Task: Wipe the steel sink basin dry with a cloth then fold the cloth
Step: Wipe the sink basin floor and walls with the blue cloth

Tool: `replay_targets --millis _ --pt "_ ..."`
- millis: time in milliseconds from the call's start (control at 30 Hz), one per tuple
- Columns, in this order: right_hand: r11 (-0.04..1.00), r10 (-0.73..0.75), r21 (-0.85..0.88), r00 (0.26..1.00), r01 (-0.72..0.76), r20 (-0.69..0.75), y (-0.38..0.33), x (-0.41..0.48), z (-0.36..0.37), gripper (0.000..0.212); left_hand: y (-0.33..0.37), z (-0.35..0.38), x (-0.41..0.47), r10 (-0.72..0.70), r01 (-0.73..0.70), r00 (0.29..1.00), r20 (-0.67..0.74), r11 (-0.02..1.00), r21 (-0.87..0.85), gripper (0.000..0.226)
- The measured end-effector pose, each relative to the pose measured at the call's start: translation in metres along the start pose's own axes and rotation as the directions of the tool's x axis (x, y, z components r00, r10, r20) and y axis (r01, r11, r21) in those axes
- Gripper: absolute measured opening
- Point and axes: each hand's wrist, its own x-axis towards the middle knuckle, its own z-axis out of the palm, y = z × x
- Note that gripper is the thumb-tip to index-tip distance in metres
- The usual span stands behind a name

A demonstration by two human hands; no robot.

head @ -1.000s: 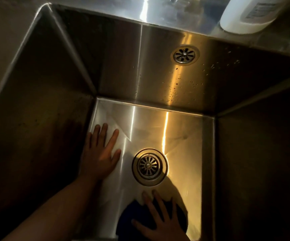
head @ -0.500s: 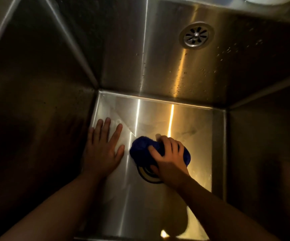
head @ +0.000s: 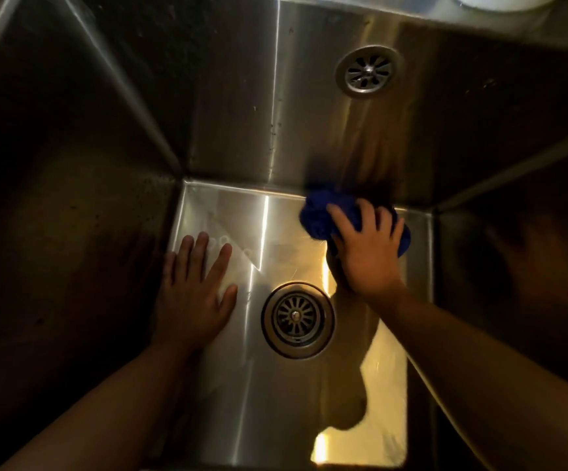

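Observation:
The steel sink basin (head: 259, 402) fills the view, seen from above. A bunched blue cloth (head: 316, 219) lies on the basin floor at its far right, against the back wall. My right hand (head: 367, 256) sits on top of the cloth with spread fingers bent over it, gripping and pressing it down; the hand hides much of the cloth. My left hand (head: 194, 297) rests flat on the floor at the left, fingers straight, beside the left wall. The round drain strainer (head: 298, 319) lies uncovered between my two forearms.
An overflow grille (head: 367, 71) is set in the back wall, with water droplets on the steel around it. The bottom of a white container (head: 500, 1) stands on the rim at the top right. Steep dark walls enclose the basin on both sides.
My right hand has slid the cloth from the near edge, over the drain, to the far right against the back wall. The drain is now uncovered. My left hand has stayed put.

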Motion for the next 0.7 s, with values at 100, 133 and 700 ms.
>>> replay_targets --millis 100,133,700 --pt "1.0 -0.015 0.02 0.992 0.013 0.127 0.014 -0.052 0.006 0.05 0.001 -0.003 -0.001 0.007 -0.008 1.0 -0.012 1.0 -0.019 0.065" --pt "0.999 -0.039 0.006 0.988 0.038 0.152 0.019 -0.071 0.006 0.051 0.001 -0.004 -0.001 0.011 -0.011 1.0 -0.017 0.999 -0.036 0.065" --pt "0.972 -0.233 0.113 0.786 0.206 0.572 0.025 -0.252 -0.059 0.05 0.004 -0.016 -0.001 -0.029 0.033 0.998 0.063 0.997 -0.064 0.067"
